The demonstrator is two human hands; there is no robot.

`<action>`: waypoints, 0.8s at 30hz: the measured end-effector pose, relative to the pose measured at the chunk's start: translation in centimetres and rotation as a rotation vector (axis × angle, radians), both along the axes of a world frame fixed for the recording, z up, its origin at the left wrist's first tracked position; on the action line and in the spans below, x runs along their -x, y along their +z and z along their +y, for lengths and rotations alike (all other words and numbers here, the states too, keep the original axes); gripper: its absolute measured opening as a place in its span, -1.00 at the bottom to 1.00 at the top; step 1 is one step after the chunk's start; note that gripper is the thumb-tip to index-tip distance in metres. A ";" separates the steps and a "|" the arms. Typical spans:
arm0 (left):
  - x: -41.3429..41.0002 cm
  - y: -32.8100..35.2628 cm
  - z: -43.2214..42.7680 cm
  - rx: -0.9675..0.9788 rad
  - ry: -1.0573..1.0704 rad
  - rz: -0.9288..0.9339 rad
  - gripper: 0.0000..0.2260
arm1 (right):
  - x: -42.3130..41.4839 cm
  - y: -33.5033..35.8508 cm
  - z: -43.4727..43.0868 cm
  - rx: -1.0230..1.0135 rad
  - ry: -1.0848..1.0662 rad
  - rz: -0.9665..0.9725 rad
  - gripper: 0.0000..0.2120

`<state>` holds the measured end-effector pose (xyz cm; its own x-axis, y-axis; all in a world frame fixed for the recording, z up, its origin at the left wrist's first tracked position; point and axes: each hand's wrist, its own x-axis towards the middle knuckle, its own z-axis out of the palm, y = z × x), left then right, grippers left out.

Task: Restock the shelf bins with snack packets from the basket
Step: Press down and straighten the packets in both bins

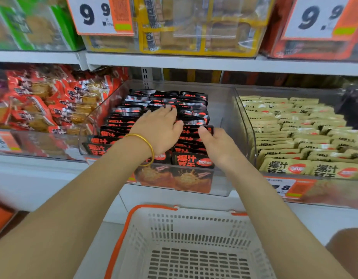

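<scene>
Rows of black snack packets [192, 160] are stood in the clear middle bin [224, 109]. They are pressed under the flat left hand [160, 131], and the right row is pinched by the right hand [216, 146].

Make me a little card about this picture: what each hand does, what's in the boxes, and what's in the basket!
Left hand: lies flat on the black packets, gold bangle on the wrist
Right hand: seems to pinch black packets in the right row
Middle bin: clear, rows of black packets standing up
Left neighbour: red packets, heaped
Right neighbour: yellow packets, in rows
Basket: white with orange rim, no packets seen inside
</scene>
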<state>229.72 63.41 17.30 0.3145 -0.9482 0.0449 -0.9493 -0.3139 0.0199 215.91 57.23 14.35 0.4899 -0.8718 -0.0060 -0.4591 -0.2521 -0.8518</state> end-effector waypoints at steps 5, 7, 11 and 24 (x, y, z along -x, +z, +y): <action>0.4 -1.0 -0.9 -0.104 -0.028 0.029 -0.51 | -1.2 -0.9 -1.2 -0.140 -0.056 -0.080 -0.57; 0.3 -0.9 -0.8 -0.114 -0.044 0.047 -0.51 | -1.1 -1.3 -1.4 -0.176 -0.019 -0.105 -0.60; -0.2 0.1 -0.9 -0.053 -0.062 0.102 -0.54 | -1.1 -1.1 -2.5 -0.303 -0.089 -0.181 -0.54; -1.5 0.6 -1.6 0.009 -0.096 0.273 -0.56 | -2.7 -1.2 -3.6 -0.397 -0.169 -0.100 -0.51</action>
<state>231.24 61.78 17.85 0.2250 -0.9741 -0.0207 -0.9336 -0.2217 0.2815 218.57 53.68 13.18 0.3558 -0.8793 -0.3165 -0.3761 0.1753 -0.9098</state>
